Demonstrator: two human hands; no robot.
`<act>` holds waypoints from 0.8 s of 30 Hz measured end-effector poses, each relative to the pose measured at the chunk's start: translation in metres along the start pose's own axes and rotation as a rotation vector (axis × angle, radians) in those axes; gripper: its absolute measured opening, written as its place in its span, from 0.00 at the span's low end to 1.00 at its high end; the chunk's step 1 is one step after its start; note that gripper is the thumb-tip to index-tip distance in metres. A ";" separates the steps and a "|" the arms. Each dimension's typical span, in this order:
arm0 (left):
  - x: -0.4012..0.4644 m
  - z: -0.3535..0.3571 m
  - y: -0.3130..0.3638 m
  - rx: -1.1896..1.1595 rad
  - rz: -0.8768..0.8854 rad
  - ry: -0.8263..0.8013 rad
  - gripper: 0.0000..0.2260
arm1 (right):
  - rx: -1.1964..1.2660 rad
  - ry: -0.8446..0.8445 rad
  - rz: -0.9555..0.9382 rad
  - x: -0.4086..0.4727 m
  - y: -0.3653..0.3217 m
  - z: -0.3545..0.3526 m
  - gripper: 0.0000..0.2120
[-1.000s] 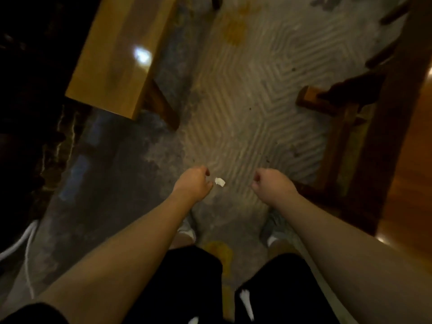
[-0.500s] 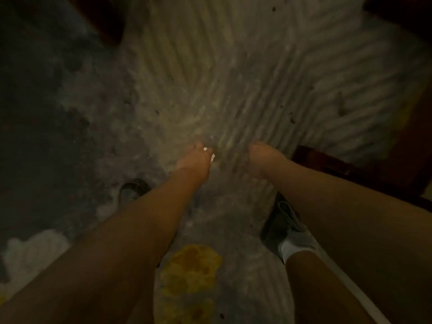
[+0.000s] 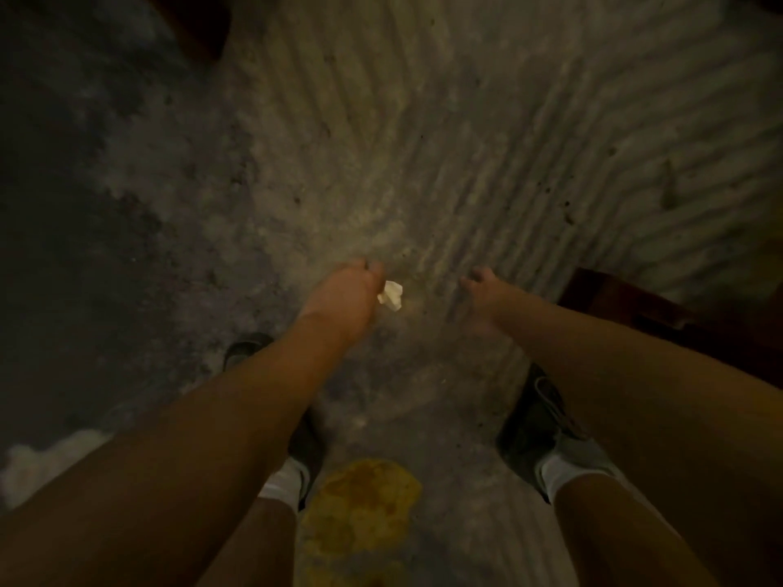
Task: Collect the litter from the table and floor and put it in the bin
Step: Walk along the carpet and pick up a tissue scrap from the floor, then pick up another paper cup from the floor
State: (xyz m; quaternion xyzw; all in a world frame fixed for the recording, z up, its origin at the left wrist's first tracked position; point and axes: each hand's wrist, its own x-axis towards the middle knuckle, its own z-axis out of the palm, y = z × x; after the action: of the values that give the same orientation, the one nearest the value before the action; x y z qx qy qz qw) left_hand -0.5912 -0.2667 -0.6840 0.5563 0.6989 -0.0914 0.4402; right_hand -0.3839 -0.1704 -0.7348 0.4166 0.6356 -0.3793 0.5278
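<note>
A crumpled white scrap of paper is pinched at the curled fingers of the left hand low over the rug, while the right hand hangs beside it, fingers loosely spread, holding nothing.

Open rug ahead of both hands; dark wooden furniture close right.
</note>
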 end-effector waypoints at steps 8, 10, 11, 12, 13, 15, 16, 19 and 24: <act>-0.103 -0.169 0.012 -0.242 -0.002 0.168 0.16 | 0.080 0.185 -0.064 -0.160 -0.063 -0.098 0.22; -0.129 -0.230 0.018 -0.232 -0.005 0.205 0.15 | 0.093 0.260 -0.076 -0.222 -0.082 -0.131 0.20; -0.139 -0.249 0.021 -0.233 -0.011 0.216 0.15 | 0.110 0.285 -0.081 -0.244 -0.089 -0.139 0.19; -0.150 -0.279 0.026 -0.248 -0.011 0.242 0.14 | 0.111 0.329 -0.091 -0.274 -0.096 -0.157 0.19; -0.163 -0.310 0.031 -0.256 -0.010 0.260 0.13 | 0.109 0.370 -0.096 -0.304 -0.104 -0.177 0.19; -0.186 -0.372 0.043 -0.247 0.001 0.289 0.12 | 0.152 0.462 -0.095 -0.364 -0.117 -0.216 0.19; -0.197 -0.407 0.052 -0.234 0.010 0.310 0.12 | 0.186 0.517 -0.092 -0.398 -0.122 -0.239 0.19; -0.221 -0.488 0.073 -0.244 0.028 0.335 0.10 | 0.320 0.687 -0.108 -0.475 -0.129 -0.293 0.18; -0.244 -0.601 0.127 -0.252 0.058 0.388 0.05 | 0.499 0.879 -0.139 -0.575 -0.107 -0.353 0.14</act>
State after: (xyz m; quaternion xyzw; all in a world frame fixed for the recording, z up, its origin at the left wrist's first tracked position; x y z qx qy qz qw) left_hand -0.7927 -0.0196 -0.1057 0.5240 0.7600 0.1181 0.3660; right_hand -0.5538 0.0415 -0.1079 0.6067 0.7141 -0.3425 0.0684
